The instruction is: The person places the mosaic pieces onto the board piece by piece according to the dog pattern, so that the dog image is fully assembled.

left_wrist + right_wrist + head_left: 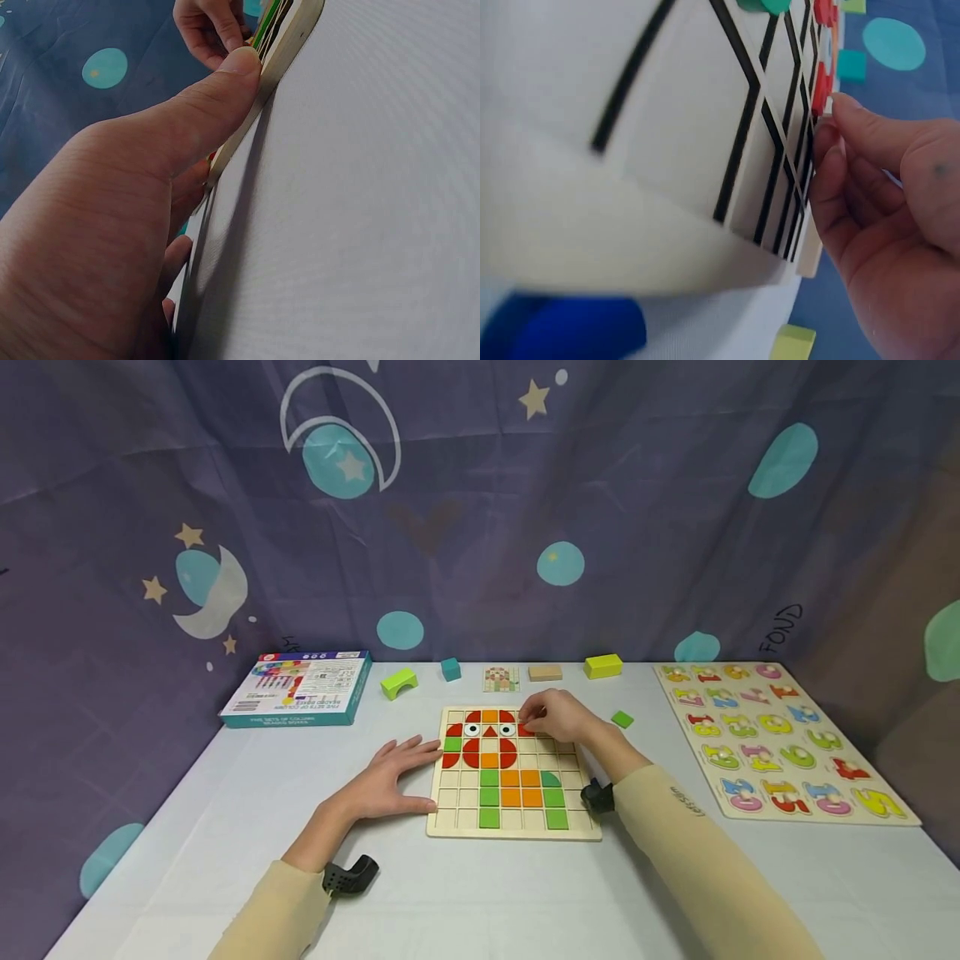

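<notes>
A wooden grid board (pixel 447 818) lies in the middle of the table, bearing red, orange and green tiles and two round eye tiles arranged as an animal figure. My left hand (pixel 382 785) is spread flat at the board's left side, with thumb and forefinger touching its edge; in the left wrist view the thumb (pixel 240 64) rests on the rim. My right hand (pixel 558 717) reaches over the board's upper right. Its curled thumb and forefinger pinch a red tile (pixel 527 728) beside the right eye. In the right wrist view those fingertips meet a red tile (pixel 821 88).
Behind the board stand a small pattern card (pixel 501 679), a green arch block (pixel 399 682), a teal cube (pixel 450 669), a wooden block (pixel 545 672) and a yellow-green block (pixel 603 666). A loose green tile (pixel 622 719) lies right. A box (pixel 300 689) and number puzzle (pixel 780 743) flank them.
</notes>
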